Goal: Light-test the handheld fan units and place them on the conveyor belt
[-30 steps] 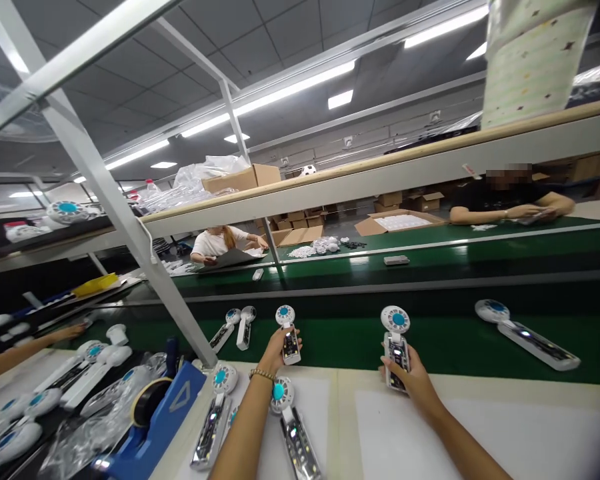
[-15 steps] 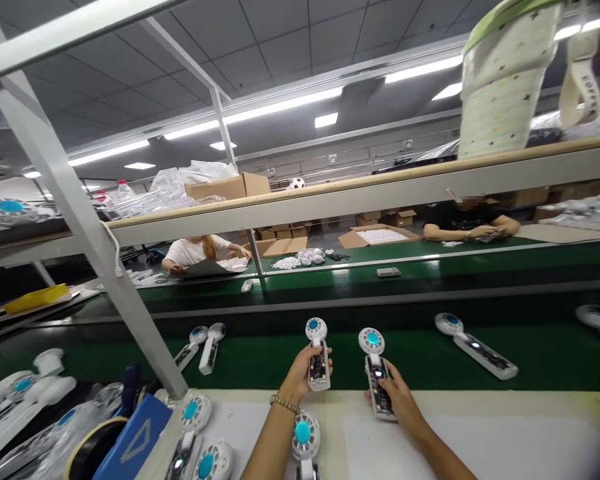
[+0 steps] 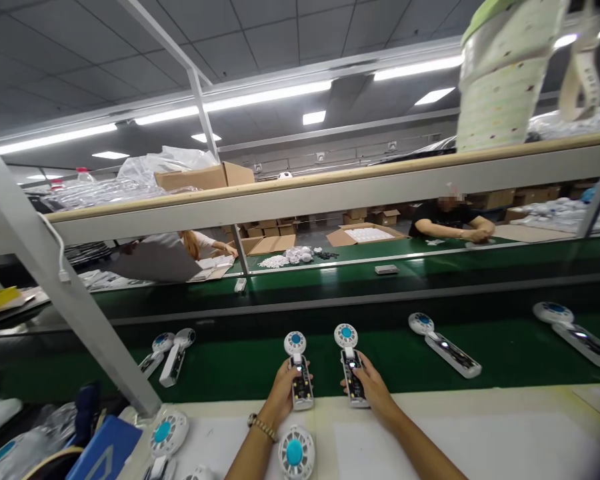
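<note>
My left hand [image 3: 281, 392] grips a white handheld fan [image 3: 299, 373] with a teal centre by its handle, at the near edge of the green conveyor belt [image 3: 410, 357]. My right hand [image 3: 373, 388] grips a second, similar fan [image 3: 351, 368] the same way, right beside the first. Both fans point away from me, heads over the belt, and small lights glow on their open handles. A bracelet sits on my left wrist.
More fans lie on the belt: two at the left [image 3: 169, 350], one to the right [image 3: 445, 345], one at far right [image 3: 575, 333]. Other fans [image 3: 295, 453] lie on the white bench. A slanted metal post [image 3: 65, 300] and blue tape dispenser [image 3: 100, 450] stand left. Two people work across the far belt.
The view has swung right and up. My two hands have drawn closer together, so the two fans now sit side by side. The fans on the belt have shifted left in view.
</note>
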Motion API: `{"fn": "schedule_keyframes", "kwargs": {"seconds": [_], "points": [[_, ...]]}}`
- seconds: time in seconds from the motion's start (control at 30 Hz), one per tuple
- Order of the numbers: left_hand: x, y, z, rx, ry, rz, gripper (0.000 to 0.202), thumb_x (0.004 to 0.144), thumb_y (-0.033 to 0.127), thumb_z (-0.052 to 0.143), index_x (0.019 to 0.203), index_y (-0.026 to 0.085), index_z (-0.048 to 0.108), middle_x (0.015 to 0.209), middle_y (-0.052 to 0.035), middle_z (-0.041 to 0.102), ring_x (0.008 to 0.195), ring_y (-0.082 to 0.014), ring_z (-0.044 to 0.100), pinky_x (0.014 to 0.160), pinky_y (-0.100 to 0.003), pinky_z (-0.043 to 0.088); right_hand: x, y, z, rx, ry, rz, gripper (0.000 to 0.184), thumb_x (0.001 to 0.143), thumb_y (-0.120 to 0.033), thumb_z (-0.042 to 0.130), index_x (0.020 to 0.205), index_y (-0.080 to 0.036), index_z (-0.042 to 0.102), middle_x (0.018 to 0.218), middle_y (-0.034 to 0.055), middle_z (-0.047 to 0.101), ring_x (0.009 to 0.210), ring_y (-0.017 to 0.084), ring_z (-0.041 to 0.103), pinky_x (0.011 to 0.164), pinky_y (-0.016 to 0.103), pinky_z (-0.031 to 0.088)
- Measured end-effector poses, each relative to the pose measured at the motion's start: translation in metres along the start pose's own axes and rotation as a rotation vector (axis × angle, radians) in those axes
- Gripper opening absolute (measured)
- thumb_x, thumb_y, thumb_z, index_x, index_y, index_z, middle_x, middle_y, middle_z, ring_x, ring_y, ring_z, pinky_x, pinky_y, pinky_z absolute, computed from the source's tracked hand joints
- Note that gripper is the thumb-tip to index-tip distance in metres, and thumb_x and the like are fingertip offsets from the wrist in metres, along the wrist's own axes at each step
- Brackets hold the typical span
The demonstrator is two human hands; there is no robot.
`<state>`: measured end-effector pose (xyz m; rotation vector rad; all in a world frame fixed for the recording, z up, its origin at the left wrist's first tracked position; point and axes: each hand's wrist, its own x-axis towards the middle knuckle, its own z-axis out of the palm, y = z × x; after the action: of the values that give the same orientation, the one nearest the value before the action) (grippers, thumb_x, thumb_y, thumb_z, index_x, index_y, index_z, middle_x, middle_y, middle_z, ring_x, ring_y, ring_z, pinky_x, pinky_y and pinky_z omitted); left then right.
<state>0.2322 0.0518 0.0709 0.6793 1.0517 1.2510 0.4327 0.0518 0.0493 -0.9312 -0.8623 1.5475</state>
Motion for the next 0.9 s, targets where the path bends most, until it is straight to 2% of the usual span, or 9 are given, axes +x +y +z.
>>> {"fn": "schedule_keyframes", "kwargs": {"seconds": [0.27,0.53,0.77,0.9], "points": [[-0.005,-0.009,0.005,0.057,-0.096,0.014,0.031,0.064,0.011,0.056,0.093,0.017,0.048,0.11,-0.0095,0.056,0.076,-0.0177,0.063,0.064,-0.032,0.052,0.006,0.002,0.001,-0.054,-0.025,0.013,0.075,0.069,-0.042,0.059,0.13,-0.017,0.024,0.066,0.0011,0.065,0.059,0.021,0.064,0.057,0.033,0.05],[-0.007,-0.01,0.003,0.121,-0.16,0.061,0.037,0.063,0.012,0.06,0.096,0.018,0.046,0.113,-0.0112,0.053,0.08,-0.0197,0.063,0.068,-0.035,0.052,0.006,0.004,0.0,-0.081,-0.032,0.012,0.081,0.068,-0.046,0.061,0.132,-0.016,0.02,0.069,0.0017,0.064,0.06,0.021,0.063,0.059,0.033,0.05],[-0.004,-0.013,-0.002,0.173,-0.242,0.056,0.039,0.067,0.017,0.061,0.103,0.016,0.044,0.087,-0.0092,0.061,0.076,-0.0211,0.062,0.066,-0.034,0.049,0.006,0.003,-0.002,-0.115,-0.068,-0.006,0.074,0.069,-0.048,0.059,0.129,-0.019,0.026,0.075,0.0025,0.064,0.065,0.022,0.064,0.061,0.034,0.05],[-0.004,-0.014,-0.004,0.174,-0.274,0.047,0.041,0.068,0.019,0.062,0.105,0.016,0.043,0.085,-0.009,0.061,0.075,-0.0214,0.062,0.068,-0.036,0.049,0.002,-0.001,0.001,-0.092,-0.033,-0.008,0.073,0.065,-0.049,0.063,0.124,-0.02,0.031,0.079,0.0033,0.063,0.068,0.023,0.064,0.063,0.036,0.051]]}}
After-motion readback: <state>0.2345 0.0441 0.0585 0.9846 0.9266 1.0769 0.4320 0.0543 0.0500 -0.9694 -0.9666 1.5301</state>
